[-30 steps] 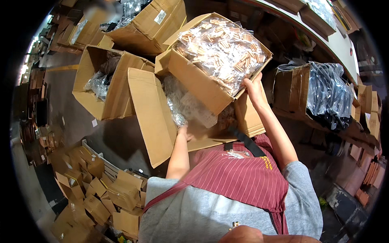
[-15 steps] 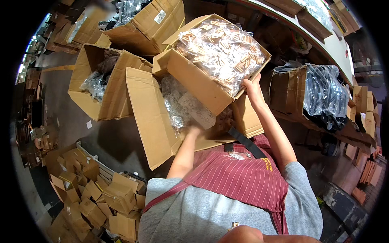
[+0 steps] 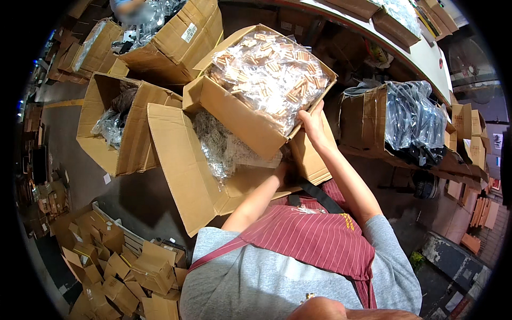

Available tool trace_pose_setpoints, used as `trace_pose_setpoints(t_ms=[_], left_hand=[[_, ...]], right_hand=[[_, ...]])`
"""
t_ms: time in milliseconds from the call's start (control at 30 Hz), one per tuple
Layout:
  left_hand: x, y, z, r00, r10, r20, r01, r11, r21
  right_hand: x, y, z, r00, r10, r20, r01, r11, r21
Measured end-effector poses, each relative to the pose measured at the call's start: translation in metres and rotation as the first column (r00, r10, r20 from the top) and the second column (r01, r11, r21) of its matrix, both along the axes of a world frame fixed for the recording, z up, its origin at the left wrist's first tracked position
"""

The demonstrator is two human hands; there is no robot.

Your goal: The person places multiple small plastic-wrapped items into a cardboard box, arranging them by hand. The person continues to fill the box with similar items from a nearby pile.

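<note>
A cardboard box (image 3: 242, 121) filled with small clear bags of copper-coloured pieces (image 3: 272, 72) sits tilted across the top of a larger open cardboard box (image 3: 178, 168). My right hand (image 3: 313, 126) grips the upper box at its near right corner, thumb on the rim. My left hand (image 3: 284, 172) reaches into the larger box, below the upper one. Its fingers are lost in shadow, so whether they hold anything cannot be seen. Beside it lie crumpled clear plastic bags (image 3: 216, 154), partly covered by the upper box.
Another open box (image 3: 144, 128) with plastic-wrapped items stands at the left, a fuller box (image 3: 181, 45) behind it. At the right, a box (image 3: 362, 120) overflows with dark bagged goods (image 3: 413, 117). Flattened and small cartons (image 3: 152, 266) pile at lower left. A white table (image 3: 421, 72) runs behind.
My left hand has moved right, away from the plastic bags and into the shadow under the upper box. My right hand keeps its hold on that box. The whole view has shifted slightly.
</note>
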State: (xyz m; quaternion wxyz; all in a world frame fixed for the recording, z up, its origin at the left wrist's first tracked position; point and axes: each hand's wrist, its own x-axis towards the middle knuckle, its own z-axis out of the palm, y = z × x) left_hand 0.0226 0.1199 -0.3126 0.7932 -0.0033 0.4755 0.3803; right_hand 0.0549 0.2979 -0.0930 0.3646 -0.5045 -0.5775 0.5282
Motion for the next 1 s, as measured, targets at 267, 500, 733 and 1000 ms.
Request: trace_pose_setpoints(t_ms=[267, 500, 733, 1000], left_hand=[[0.018, -0.017, -0.024, 0.91, 0.027, -0.413, -0.088, 0.988, -0.129], [-0.009, -0.031, -0.014, 0.948, 0.259, 0.184, -0.201, 0.938, -0.283], [-0.012, -0.011, 0.006, 0.882, 0.255, 0.397, -0.264, 0.964, -0.033], [0.011, 0.011, 0.037, 0.945, 0.201, -0.256, -0.139, 0.96, 0.242]], right_hand=[[-0.003, 0.003, -0.016, 0.998, 0.0, -0.068, -0.001, 1.0, -0.006], [-0.005, -0.001, -0.007, 0.996, 0.009, -0.085, -0.007, 1.0, 0.023], [0.0, 0.003, -0.024, 0.999, -0.004, -0.045, 0.006, 0.999, 0.047], [0.002, 0.004, -0.034, 1.0, -0.002, 0.029, -0.001, 0.997, 0.079]])
